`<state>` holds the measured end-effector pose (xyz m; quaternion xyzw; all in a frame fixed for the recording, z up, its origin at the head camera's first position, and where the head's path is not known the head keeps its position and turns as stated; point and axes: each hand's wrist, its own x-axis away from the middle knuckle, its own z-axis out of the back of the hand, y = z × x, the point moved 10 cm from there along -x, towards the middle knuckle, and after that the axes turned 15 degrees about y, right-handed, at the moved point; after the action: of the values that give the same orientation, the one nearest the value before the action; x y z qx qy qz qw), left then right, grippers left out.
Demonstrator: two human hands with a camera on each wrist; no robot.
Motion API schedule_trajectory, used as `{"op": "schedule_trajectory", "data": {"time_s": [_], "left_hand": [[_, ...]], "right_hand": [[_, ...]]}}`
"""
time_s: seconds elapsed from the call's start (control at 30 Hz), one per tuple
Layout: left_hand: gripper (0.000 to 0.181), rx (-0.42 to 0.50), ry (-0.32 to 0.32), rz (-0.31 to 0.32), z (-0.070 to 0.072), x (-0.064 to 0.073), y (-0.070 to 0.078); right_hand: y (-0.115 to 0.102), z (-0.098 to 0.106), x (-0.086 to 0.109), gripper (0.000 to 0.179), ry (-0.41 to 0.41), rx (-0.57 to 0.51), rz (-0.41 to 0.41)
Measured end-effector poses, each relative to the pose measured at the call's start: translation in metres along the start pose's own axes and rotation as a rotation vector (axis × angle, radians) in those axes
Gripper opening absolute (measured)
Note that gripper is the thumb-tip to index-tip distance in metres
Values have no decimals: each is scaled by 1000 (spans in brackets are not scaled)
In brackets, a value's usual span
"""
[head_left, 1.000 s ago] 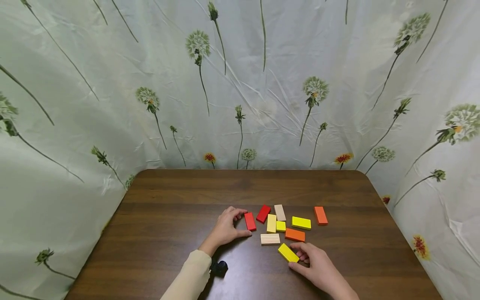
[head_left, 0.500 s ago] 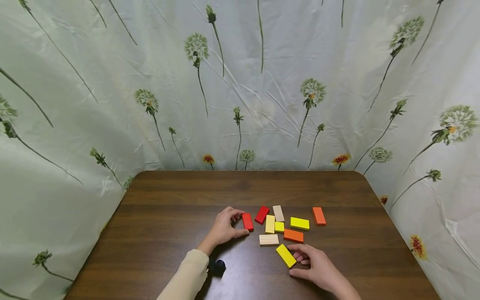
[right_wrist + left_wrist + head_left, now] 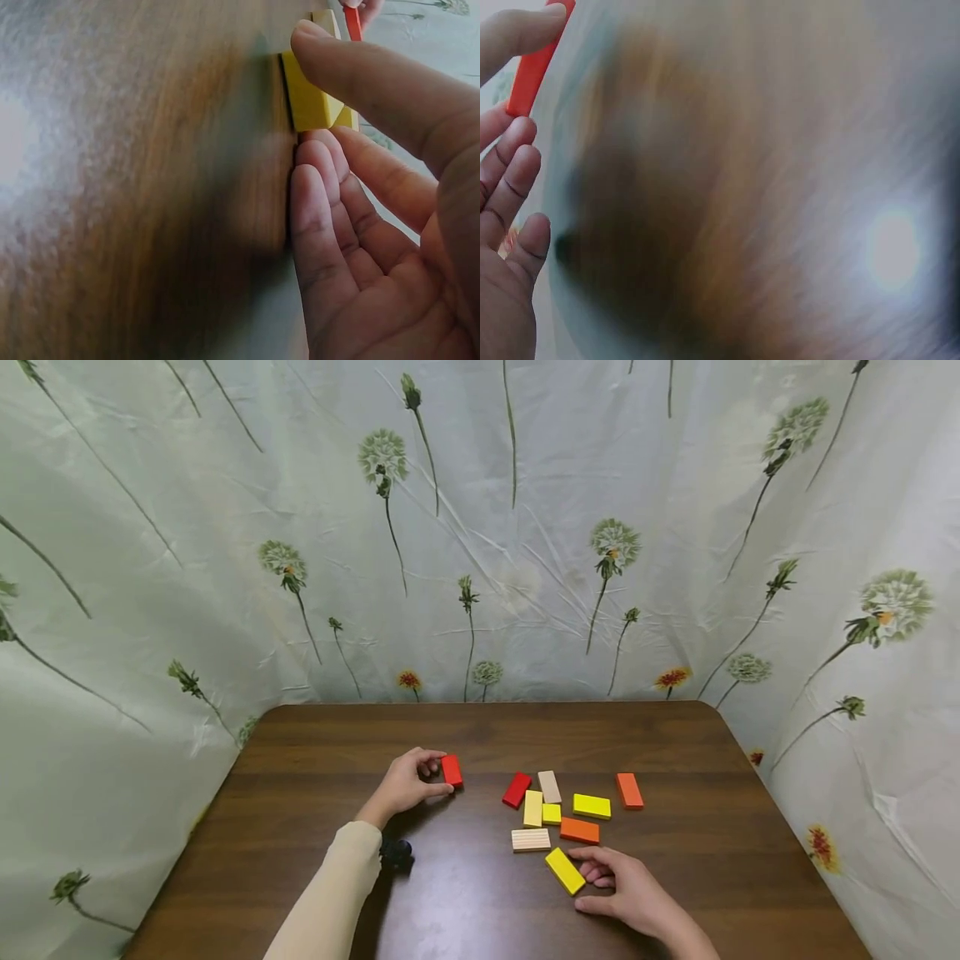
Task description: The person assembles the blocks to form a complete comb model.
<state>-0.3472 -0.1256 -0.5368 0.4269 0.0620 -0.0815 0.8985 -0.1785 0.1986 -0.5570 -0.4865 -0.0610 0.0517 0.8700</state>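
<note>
My left hand pinches a red block by its two ends, thumb and index finger curled round it, left of the other blocks. The left wrist view shows the same red block between thumb and fingertip. By the front of the group, my right hand lies loosely curled beside a yellow block. Its index finger is right at the block's side, and the thumb lies just below the near end. In the right wrist view the thumb partly covers the yellow block.
Several blocks lie flat between the hands: a dark red one, plain wood ones, yellow ones and orange ones. Another orange block lies apart at the right. A flowered curtain hangs behind the brown table.
My left hand has carried the red block left and farther from me, away from the group. The yellow block by my right hand has turned slightly, and the right thumb has come off it.
</note>
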Motion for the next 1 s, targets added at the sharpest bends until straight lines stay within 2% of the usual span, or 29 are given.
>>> {"op": "schedule_trajectory", "data": {"time_s": [0.23,0.37,0.57,1.0], "left_hand": [[54,6,16,28,15,-16,-17],[55,-13,0,31,13,-20,-24],[57,-11,-19,32,6,-25,-29],[59,-25,-31,18,4,-26,-32]], "right_hand": [[0,-3,-4,62,-14,-10,-23],[2,-3,-5,62,-24,3,-42],[0,-3,-4,63,-31,12,-26],[-8,-8,-10,66,-83,106,3]]}}
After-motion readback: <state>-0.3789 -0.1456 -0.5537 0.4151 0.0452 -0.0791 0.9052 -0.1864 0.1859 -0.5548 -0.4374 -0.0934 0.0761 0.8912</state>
